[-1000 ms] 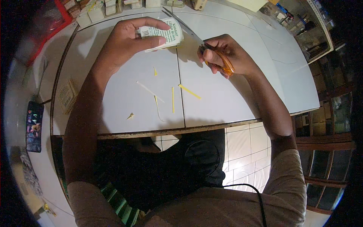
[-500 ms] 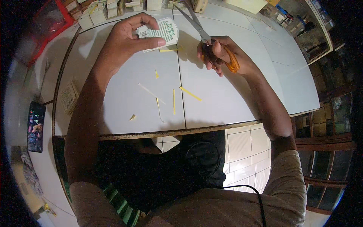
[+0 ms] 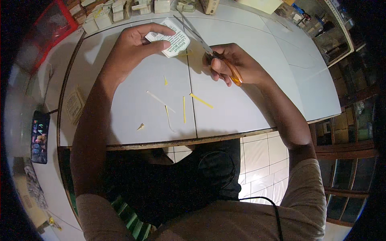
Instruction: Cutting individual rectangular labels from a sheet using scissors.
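Observation:
Between thumb and fingers, my left hand (image 3: 140,42) pinches a white paper label (image 3: 177,43) with green print and cut corners, held above the table. My right hand (image 3: 231,64) grips a pair of scissors (image 3: 200,39) with orange handles. Their blades point up and to the left, a little parted, close to the label's right side. On the tabletop below lie thin cut-off strips: a yellow strip (image 3: 201,101), another yellow strip (image 3: 184,109), a white strip (image 3: 160,101) and small pointed scraps (image 3: 140,126).
The white tabletop (image 3: 237,112) has a dark seam and a worn front edge. Stacks of paper labels (image 3: 118,10) line its far side. A bundle of cards (image 3: 73,105) lies beside my left forearm. At the far left is a phone (image 3: 39,136) with a lit screen.
The label has turned clockwise in my left hand. My right hand has shifted slightly left and down, and the scissors' blades have tilted further left, nearer the label.

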Motion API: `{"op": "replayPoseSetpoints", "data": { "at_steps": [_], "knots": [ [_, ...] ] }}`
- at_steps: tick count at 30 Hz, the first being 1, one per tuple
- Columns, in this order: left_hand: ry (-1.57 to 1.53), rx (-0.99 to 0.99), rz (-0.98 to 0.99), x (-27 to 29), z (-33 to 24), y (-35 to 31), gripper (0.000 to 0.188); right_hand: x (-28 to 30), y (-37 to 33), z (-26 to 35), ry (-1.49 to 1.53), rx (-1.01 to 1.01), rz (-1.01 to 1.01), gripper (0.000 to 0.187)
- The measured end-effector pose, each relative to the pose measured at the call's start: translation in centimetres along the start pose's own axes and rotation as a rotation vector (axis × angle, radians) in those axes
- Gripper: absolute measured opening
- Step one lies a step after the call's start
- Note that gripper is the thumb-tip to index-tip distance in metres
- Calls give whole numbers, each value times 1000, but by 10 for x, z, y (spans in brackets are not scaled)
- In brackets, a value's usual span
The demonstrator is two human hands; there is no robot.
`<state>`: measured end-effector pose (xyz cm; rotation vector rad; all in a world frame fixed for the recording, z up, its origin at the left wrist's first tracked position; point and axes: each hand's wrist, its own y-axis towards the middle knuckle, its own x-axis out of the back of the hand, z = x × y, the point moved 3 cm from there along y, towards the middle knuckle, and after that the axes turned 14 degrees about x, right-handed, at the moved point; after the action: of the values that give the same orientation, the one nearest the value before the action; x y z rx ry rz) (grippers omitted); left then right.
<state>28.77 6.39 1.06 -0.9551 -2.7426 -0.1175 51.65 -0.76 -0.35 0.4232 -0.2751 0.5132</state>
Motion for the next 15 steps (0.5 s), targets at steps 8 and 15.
{"op": "replayPoseSetpoints", "data": {
  "at_steps": [8, 15],
  "knots": [
    [-153, -79, -46, -7, -13, -5, 28, -11, -3, 8, 57, -46, -47, 55],
    [-73, -126, -119, -2, -10, 0, 32, -18, -2, 8, 91, -44, -83, 57]
  ]
}}
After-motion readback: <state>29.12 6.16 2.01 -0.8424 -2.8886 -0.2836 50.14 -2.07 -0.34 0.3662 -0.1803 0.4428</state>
